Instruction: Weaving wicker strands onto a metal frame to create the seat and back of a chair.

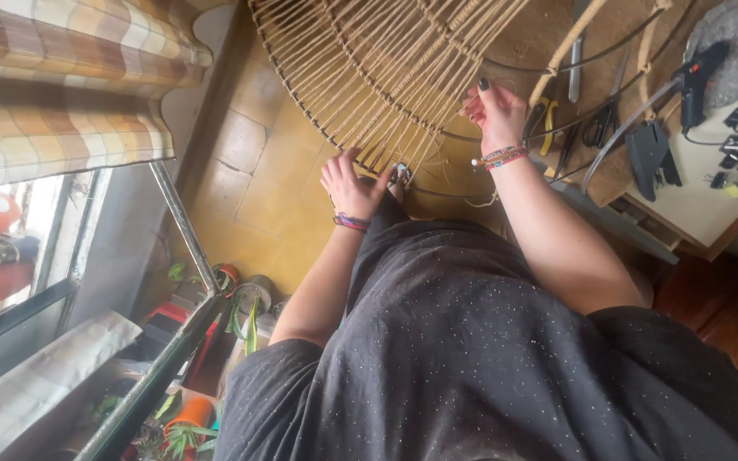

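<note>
Both hands working at a cord-woven wire frame (377,68).
The left hand (350,183) is pinching cords at its lower rim, the right hand (495,111) is gripping strands near scissors (600,119) on the workbench (694,205).

The woven cord panel (377,68) is pale tan on a dark wire frame (301,107); the curtain (61,77) is checked in brown, cream and orange; the floor tiles (249,171) are ochre yellow; the dress (489,358) is black with fine light speckles; both wrists wear multicoloured bracelets (500,157); the fingernails are dark; the plant pots (190,414) are orange and red.
</note>
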